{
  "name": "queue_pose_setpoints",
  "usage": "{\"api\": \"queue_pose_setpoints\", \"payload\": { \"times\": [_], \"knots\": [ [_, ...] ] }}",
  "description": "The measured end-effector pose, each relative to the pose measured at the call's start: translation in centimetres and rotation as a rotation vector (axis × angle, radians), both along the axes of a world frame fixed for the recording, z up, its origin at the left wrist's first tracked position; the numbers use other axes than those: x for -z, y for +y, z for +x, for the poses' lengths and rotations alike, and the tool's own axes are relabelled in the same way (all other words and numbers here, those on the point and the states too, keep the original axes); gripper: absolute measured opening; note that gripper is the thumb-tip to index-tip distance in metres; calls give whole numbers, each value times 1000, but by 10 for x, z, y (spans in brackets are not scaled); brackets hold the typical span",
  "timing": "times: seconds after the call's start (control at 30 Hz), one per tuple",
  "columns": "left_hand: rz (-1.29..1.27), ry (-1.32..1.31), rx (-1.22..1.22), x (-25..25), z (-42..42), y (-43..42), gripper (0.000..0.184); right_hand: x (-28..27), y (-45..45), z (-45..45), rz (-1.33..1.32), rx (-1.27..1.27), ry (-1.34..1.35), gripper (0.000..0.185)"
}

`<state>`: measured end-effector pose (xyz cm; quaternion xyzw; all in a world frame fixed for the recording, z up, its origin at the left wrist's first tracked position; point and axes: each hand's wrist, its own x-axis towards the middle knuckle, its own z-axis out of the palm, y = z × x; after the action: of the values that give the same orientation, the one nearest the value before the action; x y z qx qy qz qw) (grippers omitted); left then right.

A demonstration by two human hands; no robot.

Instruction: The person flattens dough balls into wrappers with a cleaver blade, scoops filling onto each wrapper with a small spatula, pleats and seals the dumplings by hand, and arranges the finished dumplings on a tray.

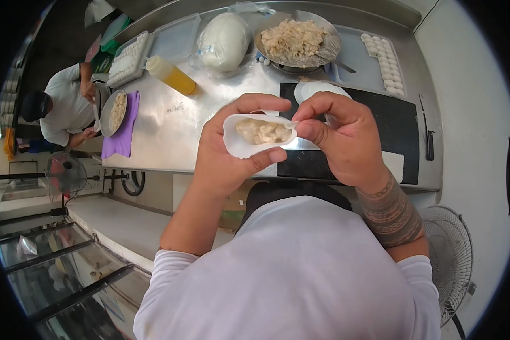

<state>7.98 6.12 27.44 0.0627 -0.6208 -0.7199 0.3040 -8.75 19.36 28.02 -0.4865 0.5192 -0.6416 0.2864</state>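
Cupped in my left hand point(216, 161) is a round white dumpling wrapper point(242, 149), bent up around a lump of pale, chunky filling point(262, 131). My right hand point(348, 139) pinches the wrapper's right edge between thumb and forefinger; the remaining fingers are curled. The wrapper's top is open toward me, and both hands hold it above the front of the table. Just behind my right hand, a stack of flat white wrappers point(317, 89) lies on a black board point(399, 122), partly covered by the hand.
A bowl of filling point(280, 59), a tray with rows of white dumplings point(364, 54), wrapped dough point(224, 48) and an oil bottle point(173, 76) stand on the steel table point(164, 133). A knife point(429, 139) lies at right. At left, a co-worker point(71, 102) handles another bowl point(109, 130).
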Motion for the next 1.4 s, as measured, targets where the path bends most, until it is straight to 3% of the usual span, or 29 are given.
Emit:
{"api": "queue_pose_setpoints", "payload": {
  "times": [0.13,0.27,0.33,0.43,0.53,0.6,0.77,0.97,1.07,1.2,1.4],
  "knots": [
    [313,154,-69,19,-14,35,49,0,15,-11,-90,39,227,10],
    [148,-66,-121,16,-5,52,40,-1,30,-11,-120,122,260,10],
    [31,30,-80,21,-6,54,37,-1,38,-13,-35,39,187,10],
    [2,101,-215,19,-14,72,37,3,44,-16,-47,-21,170,9],
    [275,206,-198,24,-14,94,34,6,49,-17,-124,-16,279,8],
    [307,151,-180,28,-7,99,33,7,54,-16,-156,1,327,8],
    [170,75,-179,26,-2,106,33,-3,69,-13,-44,-30,155,8],
    [228,230,-242,29,-16,120,29,0,75,-17,-105,-40,281,7],
    [265,188,-191,27,-11,120,27,-3,76,-20,-159,-12,407,6],
    [153,162,-124,25,-10,108,25,-13,75,-12,-94,-20,171,5],
    [140,188,-211,26,-21,101,22,-9,63,-21,-52,-48,295,7]
  ]
}}
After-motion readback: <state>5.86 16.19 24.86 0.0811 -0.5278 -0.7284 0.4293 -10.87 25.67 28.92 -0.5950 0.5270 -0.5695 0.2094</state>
